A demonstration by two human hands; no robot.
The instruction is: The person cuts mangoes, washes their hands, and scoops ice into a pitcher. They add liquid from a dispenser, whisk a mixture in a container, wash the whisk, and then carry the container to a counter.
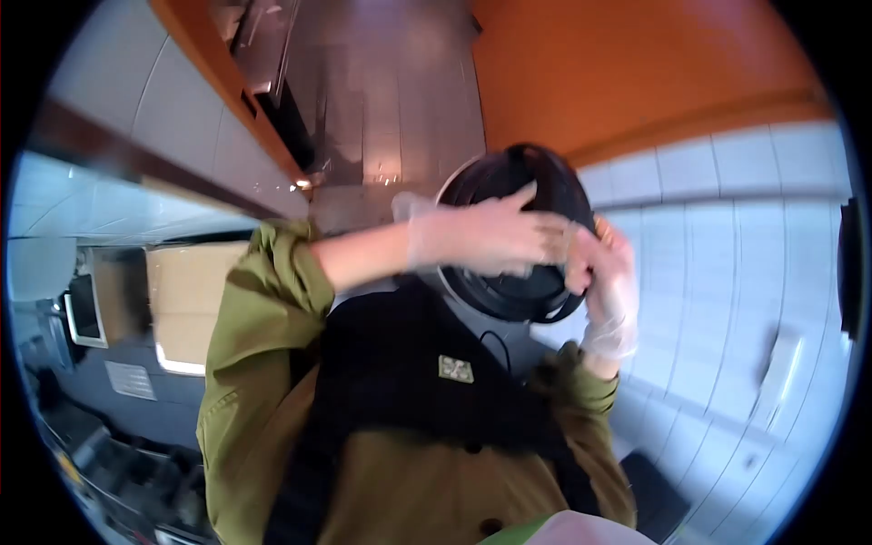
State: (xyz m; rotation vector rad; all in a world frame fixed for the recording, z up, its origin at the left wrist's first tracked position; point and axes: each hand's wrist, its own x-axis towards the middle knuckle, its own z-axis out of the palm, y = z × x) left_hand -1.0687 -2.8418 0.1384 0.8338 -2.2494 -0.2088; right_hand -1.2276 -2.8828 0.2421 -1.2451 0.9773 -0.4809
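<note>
Commercial kitchen, white wall tiles [727,272], steel surfaces [391,91]

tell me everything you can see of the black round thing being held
The black round container looks like glossy plastic, with a paler rim along its left edge and ridged rings near the bottom. It is held tilted. The gloved left hand lies flat across it, and the gloved right hand grips its right edge.

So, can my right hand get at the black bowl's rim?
Probably yes: the right hand already holds the black bowl by its right edge, and the left hand covers only its middle.
</note>
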